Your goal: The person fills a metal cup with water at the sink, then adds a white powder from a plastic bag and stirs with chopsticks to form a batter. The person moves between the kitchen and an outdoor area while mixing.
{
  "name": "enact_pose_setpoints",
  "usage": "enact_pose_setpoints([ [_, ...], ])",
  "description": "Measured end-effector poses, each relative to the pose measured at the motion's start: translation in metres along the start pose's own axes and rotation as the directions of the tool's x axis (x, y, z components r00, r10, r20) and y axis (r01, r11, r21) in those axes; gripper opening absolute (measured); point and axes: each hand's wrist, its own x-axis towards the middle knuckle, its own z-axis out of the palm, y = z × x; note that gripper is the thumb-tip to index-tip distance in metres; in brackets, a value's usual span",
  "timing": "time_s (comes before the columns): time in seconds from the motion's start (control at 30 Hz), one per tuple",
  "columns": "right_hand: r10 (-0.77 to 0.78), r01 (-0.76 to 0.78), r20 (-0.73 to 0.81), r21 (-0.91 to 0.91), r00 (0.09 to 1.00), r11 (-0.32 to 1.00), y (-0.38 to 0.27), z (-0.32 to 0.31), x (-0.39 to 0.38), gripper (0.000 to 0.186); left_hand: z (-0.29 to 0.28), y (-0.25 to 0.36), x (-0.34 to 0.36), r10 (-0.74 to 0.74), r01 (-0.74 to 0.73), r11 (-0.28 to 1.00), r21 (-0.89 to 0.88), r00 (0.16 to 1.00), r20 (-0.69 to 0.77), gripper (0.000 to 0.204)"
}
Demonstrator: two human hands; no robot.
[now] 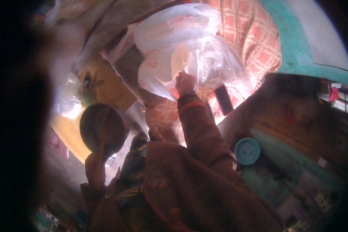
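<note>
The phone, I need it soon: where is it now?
In the head view, the dark phone lies on the orange checked cloth, just right of the right hand gripping the plastic bag.

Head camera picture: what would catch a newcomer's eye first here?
The bright, crinkled clear plastic bags at the top centre, lit almost white, stand out most; the right hand has its grip closed on their edge. At the left, the left hand holds up a dark round pan by a stick-like handle. A dark phone lies on the orange checked cloth to the right.
</note>
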Motion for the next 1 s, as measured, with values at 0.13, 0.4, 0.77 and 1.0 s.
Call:
enact_pose_setpoints([
  [0.13, -0.1, 0.109, 0.056, -0.192, 0.993, 0.975, 0.004, -0.003, -0.004, 0.018, 0.0, -0.005, 0.005, -0.032, 0.04, 0.994, -0.106, 0.997, 0.077, 0.02],
  [0.4, -0.217, 0.266, 0.183, -0.305, 0.959, 0.914, 0.0, -0.014, 0.001, 0.017, 0.005, -0.005, 0.007, -0.059, 0.067, 0.964, -0.256, 0.998, 0.037, 0.026],
  [0.77, -0.105, 0.147, 0.138, -0.342, 0.985, 0.928, -0.036, -0.01, -0.08, 0.022, 0.12, -0.081, 0.076, 0.129, 0.057, 0.866, -0.496, 0.934, 0.333, 0.041],
  [1.0, -0.27, 0.354, 0.233, -0.509, 0.934, 0.784, -0.035, -0.022, -0.115, 0.021, 0.172, -0.118, 0.113, 0.106, 0.23, 0.535, -0.813, 0.936, 0.335, 0.034],
])
